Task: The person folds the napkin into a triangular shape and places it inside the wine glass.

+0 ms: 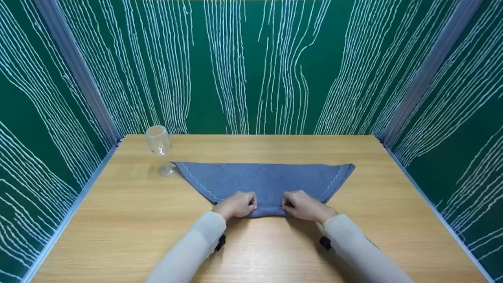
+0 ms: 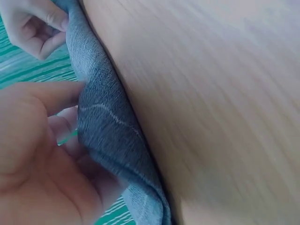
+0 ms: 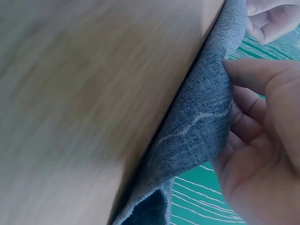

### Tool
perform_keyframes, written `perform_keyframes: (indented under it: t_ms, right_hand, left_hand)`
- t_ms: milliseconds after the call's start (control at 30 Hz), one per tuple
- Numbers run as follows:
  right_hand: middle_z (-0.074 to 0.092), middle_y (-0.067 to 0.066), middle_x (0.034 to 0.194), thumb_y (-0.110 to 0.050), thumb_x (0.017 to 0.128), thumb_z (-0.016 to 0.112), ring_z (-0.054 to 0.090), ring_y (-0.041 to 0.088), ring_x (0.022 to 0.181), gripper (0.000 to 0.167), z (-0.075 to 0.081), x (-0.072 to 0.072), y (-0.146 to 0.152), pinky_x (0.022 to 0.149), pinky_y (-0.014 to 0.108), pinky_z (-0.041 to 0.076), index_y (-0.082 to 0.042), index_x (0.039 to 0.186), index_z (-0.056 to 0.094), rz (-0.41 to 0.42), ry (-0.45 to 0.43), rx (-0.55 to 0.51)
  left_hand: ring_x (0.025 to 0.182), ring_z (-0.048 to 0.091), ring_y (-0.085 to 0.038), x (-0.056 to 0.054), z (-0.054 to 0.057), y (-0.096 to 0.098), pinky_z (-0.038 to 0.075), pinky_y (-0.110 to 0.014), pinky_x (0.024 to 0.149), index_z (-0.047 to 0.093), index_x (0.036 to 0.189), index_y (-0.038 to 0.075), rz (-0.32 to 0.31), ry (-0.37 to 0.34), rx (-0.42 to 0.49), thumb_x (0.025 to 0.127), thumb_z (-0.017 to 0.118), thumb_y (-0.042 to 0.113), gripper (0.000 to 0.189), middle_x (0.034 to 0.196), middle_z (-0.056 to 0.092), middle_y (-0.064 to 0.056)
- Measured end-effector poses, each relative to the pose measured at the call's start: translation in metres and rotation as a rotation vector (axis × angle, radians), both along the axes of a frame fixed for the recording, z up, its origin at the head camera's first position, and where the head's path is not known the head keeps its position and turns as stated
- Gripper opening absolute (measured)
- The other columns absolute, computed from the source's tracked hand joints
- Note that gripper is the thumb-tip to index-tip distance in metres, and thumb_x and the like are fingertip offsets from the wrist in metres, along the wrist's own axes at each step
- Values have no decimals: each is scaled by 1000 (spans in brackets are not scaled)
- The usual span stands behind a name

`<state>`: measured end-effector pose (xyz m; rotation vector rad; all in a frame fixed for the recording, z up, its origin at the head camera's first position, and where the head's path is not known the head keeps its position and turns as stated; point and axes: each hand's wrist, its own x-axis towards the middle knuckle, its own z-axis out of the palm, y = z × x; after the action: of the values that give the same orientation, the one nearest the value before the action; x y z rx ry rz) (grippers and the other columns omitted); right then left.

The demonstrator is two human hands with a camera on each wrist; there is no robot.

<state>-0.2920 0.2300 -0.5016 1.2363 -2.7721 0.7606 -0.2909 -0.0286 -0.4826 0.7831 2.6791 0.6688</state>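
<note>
The head view shows a blue-grey cloth (image 1: 267,179) lying across the middle of a wooden table (image 1: 118,228), its wide straight edge towards the back wall (image 1: 251,67). The person's left hand (image 1: 237,203) and right hand (image 1: 303,205) stand apart at its narrow near edge, each pinching the cloth between thumb and curled fingers. Between them, that edge makes a rounded fold. Pale wavy stitching (image 1: 334,181) runs along both slanting sides. A clear stemmed glass (image 1: 158,142) stands upright, its foot just beside the cloth's far left corner. Both wrist views show a thumb on the cloth with fingers behind it.
</note>
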Motion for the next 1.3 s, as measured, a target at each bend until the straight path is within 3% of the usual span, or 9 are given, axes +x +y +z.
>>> perform_keyframes:
  t_ms: [200, 367, 600, 967, 1133, 1300]
  right_hand:
    - [65, -1, 85, 0, 92, 68, 62, 13, 78, 10, -1, 1, -2, 66, 29, 54, -9, 87, 64, -30, 10, 42]
    - [64, -1, 83, -1, 91, 69, 62, 12, 77, 11, -1, 2, -2, 66, 29, 54, -9, 86, 65, -23, 20, 61]
    - [64, -4, 82, 2, 90, 69, 57, 8, 75, 13, 4, 6, -2, 64, 26, 52, -10, 84, 66, -1, -39, 68]
    - [59, -8, 79, 0, 88, 68, 51, 5, 71, 14, 7, 14, -2, 63, 24, 48, -12, 81, 65, 55, -39, 93]
    - [62, -6, 81, 1, 86, 70, 54, 6, 74, 13, 8, 16, -2, 65, 25, 50, -11, 83, 66, 41, -42, 100]
    - [61, -3, 84, 3, 86, 71, 53, 8, 75, 14, 6, 20, -1, 65, 25, 51, -10, 85, 66, 17, -24, 80]
  left_hand:
    - [69, 49, -14, 2, 1, 6, 43, -31, 65, 54, 87, 14, 49, 21, -56, 100, 62, 16, 16, 77, 53, 3]
    - [71, 50, -16, 4, -1, 7, 45, -32, 66, 54, 88, 13, 12, 51, -81, 99, 63, 15, 14, 77, 54, 2]
    - [67, 48, -15, 8, -2, 4, 41, -30, 62, 52, 87, 16, -21, 14, -89, 99, 63, 18, 17, 75, 51, 3]
    - [65, 45, -13, 15, -2, -1, 39, -29, 64, 48, 84, 17, -60, -8, -95, 100, 62, 18, 21, 72, 48, 5]
    - [66, 47, -12, 17, -4, -3, 41, -27, 63, 52, 83, 17, -67, 44, -61, 97, 66, 18, 20, 73, 51, 6]
    - [72, 52, -10, 16, -8, -7, 46, -26, 67, 63, 86, 16, -129, 192, -48, 94, 71, 19, 12, 78, 56, 7]
